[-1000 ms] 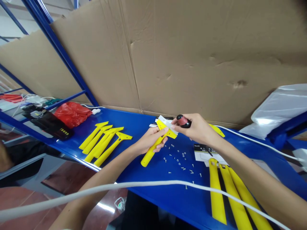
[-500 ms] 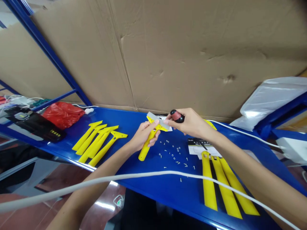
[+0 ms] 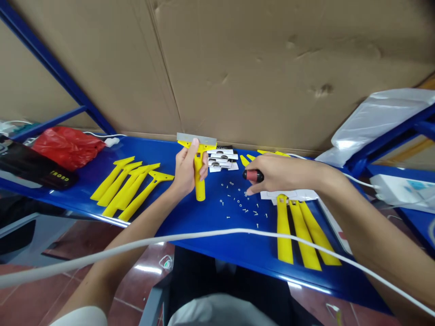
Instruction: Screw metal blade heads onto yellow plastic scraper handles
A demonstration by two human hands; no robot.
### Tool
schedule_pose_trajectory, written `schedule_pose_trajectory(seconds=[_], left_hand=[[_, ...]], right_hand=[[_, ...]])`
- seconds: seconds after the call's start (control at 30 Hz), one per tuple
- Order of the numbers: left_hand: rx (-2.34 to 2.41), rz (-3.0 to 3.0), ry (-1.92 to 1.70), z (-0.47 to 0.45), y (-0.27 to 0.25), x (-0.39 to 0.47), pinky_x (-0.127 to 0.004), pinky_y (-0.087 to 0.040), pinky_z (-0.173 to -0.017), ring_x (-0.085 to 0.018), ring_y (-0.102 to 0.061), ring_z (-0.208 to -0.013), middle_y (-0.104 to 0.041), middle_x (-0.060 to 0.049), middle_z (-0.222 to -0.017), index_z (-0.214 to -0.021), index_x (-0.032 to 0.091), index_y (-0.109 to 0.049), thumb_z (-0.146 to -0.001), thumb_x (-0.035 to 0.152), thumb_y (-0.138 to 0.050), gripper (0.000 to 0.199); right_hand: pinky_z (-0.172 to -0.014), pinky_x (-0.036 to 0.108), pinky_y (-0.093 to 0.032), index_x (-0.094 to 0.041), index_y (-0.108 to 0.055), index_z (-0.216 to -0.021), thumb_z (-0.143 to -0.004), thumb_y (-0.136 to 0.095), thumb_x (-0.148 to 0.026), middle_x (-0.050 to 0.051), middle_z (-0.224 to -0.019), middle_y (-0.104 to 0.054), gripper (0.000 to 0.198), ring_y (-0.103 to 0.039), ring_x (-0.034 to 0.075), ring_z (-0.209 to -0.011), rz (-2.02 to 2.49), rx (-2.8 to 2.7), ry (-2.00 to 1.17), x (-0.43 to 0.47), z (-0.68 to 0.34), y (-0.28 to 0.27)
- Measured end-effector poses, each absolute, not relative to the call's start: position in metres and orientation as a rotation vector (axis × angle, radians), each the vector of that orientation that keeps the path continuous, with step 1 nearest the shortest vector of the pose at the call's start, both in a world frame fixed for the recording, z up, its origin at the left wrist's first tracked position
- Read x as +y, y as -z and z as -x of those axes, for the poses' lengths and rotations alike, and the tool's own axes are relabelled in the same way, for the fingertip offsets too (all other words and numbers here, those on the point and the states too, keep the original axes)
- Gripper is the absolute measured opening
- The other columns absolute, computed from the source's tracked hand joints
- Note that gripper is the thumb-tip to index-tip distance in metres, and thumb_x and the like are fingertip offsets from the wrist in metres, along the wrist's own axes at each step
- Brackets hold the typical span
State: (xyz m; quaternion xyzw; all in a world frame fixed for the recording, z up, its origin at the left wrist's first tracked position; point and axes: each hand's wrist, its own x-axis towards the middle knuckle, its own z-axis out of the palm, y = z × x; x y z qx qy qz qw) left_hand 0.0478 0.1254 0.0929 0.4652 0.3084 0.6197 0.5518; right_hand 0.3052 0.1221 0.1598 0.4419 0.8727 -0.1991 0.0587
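Note:
My left hand (image 3: 186, 168) grips a yellow scraper (image 3: 200, 183) upright by its neck, thumb pressed on the metal blade (image 3: 185, 137) across its head. My right hand (image 3: 277, 173) is closed around a screwdriver (image 3: 253, 175) with a red and black handle; its shaft is hidden. The fingertips of that hand hover over or touch small nuts and screws (image 3: 245, 209) scattered on the blue table (image 3: 204, 235). Whether they pinch one of these I cannot make out. Behind the scraper lie several white-and-black packaged pieces (image 3: 222, 160).
Several yellow scraper handles (image 3: 127, 188) lie at the left, and three more (image 3: 304, 235) at the right on a printed card. Flat yellow pieces (image 3: 245, 160) lie at the back. A white cable (image 3: 238, 232) crosses the near view. Cardboard (image 3: 238, 68) walls the back.
My right hand has left the scraper's head and moved down to the loose nuts, keeping the screwdriver. My left hand has turned the scraper more upright. The view has tilted down.

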Motion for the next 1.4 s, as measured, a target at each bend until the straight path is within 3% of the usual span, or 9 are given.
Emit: schedule_pose_trajectory(seconds=[0.2, 0.43, 0.73, 0.9, 1.07, 1.13, 1.23, 1.3, 1.4], left_hand=[[0.706, -1.1, -1.367, -0.05, -0.088, 0.127, -0.021, -0.033, -0.035, -0.005, -0.045, -0.041, -0.061, 0.003, -0.068, -0.081, 0.021, -0.058, -0.1, 0.061, -0.078, 0.049], [0.733, -1.072, -1.189, -0.052, -0.082, 0.129, -0.02, -0.031, -0.034, -0.005, -0.044, -0.042, -0.063, 0.002, -0.071, -0.084, 0.019, -0.06, -0.101, 0.058, -0.079, 0.046], [0.749, -1.04, -1.051, -0.046, -0.074, 0.136, -0.017, -0.034, -0.035, -0.004, -0.045, -0.045, -0.062, 0.001, -0.074, -0.084, 0.016, -0.062, -0.098, 0.057, -0.082, 0.048], [0.756, -1.039, -1.053, -0.045, -0.071, 0.138, -0.017, -0.034, -0.035, -0.004, -0.043, -0.044, -0.062, 0.001, -0.073, -0.083, 0.016, -0.061, -0.096, 0.058, -0.084, 0.05], [0.75, -1.023, -1.043, -0.046, -0.072, 0.138, -0.017, -0.033, -0.035, -0.004, -0.044, -0.044, -0.061, 0.001, -0.073, -0.084, 0.015, -0.062, -0.096, 0.055, -0.085, 0.047], [0.759, -1.009, -1.05, -0.047, -0.073, 0.137, -0.017, -0.033, -0.034, -0.005, -0.044, -0.044, -0.061, 0.001, -0.073, -0.085, 0.015, -0.063, -0.094, 0.055, -0.086, 0.047], [0.776, -0.982, -1.068, -0.047, -0.074, 0.138, -0.017, -0.031, -0.034, -0.005, -0.042, -0.044, -0.06, 0.002, -0.071, -0.084, 0.016, -0.062, -0.092, 0.056, -0.088, 0.048], [0.771, -0.986, -1.072, -0.046, -0.073, 0.139, -0.018, -0.031, -0.034, -0.004, -0.042, -0.043, -0.06, 0.001, -0.071, -0.082, 0.016, -0.062, -0.092, 0.057, -0.087, 0.05], [0.746, -1.017, -1.069, -0.044, -0.073, 0.139, -0.018, -0.032, -0.035, -0.004, -0.042, -0.043, -0.061, 0.001, -0.071, -0.08, 0.015, -0.062, -0.093, 0.058, -0.086, 0.051]], right_hand=[[-0.073, 0.034, -0.041, -0.024, -0.064, -0.089, -0.083, -0.086, -0.025, 0.004, -0.098, -0.071, 0.023, -0.062, 0.023, -0.089, -1.282, 2.369, 0.71, 0.097, -0.316, -0.142], [-0.074, 0.035, -0.04, -0.024, -0.062, -0.085, -0.088, -0.08, -0.027, 0.002, -0.091, -0.067, 0.018, -0.06, 0.022, -0.085, -1.28, 2.336, 0.702, 0.077, -0.327, -0.124], [-0.074, 0.034, -0.038, -0.024, -0.053, -0.078, -0.093, -0.074, -0.027, 0.002, -0.084, -0.064, 0.027, -0.058, 0.02, -0.079, -1.297, 2.46, 0.678, 0.079, -0.316, -0.122], [-0.07, 0.031, -0.038, -0.024, -0.057, -0.082, -0.094, -0.074, -0.03, 0.0, -0.083, -0.068, 0.022, -0.058, 0.018, -0.075, -1.36, 2.543, 0.638, 0.09, -0.319, -0.132], [-0.07, 0.034, -0.035, -0.022, -0.062, -0.084, -0.097, -0.074, -0.033, 0.004, -0.083, -0.067, 0.021, -0.059, 0.02, -0.078, -1.645, 2.589, 0.407, 0.137, -0.313, -0.14], [-0.069, 0.034, -0.039, -0.019, -0.066, -0.088, -0.097, -0.078, -0.034, 0.006, -0.085, -0.069, 0.021, -0.063, 0.02, -0.078, -1.731, 2.524, 0.398, 0.16, -0.307, -0.134], [-0.072, 0.033, -0.054, -0.015, -0.073, -0.106, -0.102, -0.079, -0.044, 0.006, -0.094, -0.073, 0.03, -0.069, 0.019, -0.079, -1.773, 2.379, 0.495, 0.185, -0.3, -0.121], [-0.081, 0.037, -0.064, -0.016, -0.073, -0.124, -0.107, -0.074, -0.047, 0.008, -0.113, -0.076, 0.036, -0.074, 0.02, -0.091, -1.779, 2.304, 0.562, 0.194, -0.297, -0.113], [-0.093, 0.045, -0.067, -0.017, -0.07, -0.138, -0.109, -0.073, -0.044, 0.011, -0.133, -0.073, 0.039, -0.075, 0.024, -0.109, -1.78, 2.251, 0.616, 0.199, -0.297, -0.105]])
